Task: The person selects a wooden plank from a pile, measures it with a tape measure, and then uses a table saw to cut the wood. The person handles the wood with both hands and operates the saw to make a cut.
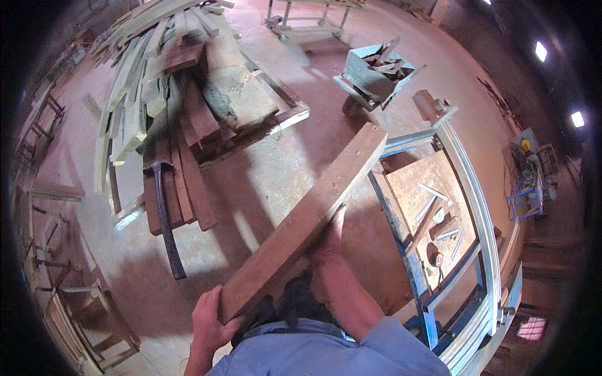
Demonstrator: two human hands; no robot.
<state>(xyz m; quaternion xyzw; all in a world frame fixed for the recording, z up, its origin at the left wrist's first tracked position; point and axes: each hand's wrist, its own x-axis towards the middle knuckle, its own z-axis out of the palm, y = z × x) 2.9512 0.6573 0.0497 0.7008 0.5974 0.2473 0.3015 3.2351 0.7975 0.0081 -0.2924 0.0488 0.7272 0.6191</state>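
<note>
A long reddish-brown squared timber beam (301,221) lies slantwise across my front, lifted above the floor. My left hand (211,312) grips its near end, with the thumb on top. Farther along, my right hand (329,237) holds the beam from its right side and underneath; part of that hand is hidden by the wood. The beam's far end reaches the corner of a blue metal frame (408,141); whether they touch I cannot tell. Left of the beam, a dark hammer-like tool (168,221) with a long handle rests on stacked planks (193,183).
Pale timber strips (129,103) pile up at upper left. A metal bin (357,66) holds wood offcuts. On a plywood board (404,178) inside the blue frame lie a tape measure (439,259) and small pieces. A wheeled cart (308,19) stands at the back.
</note>
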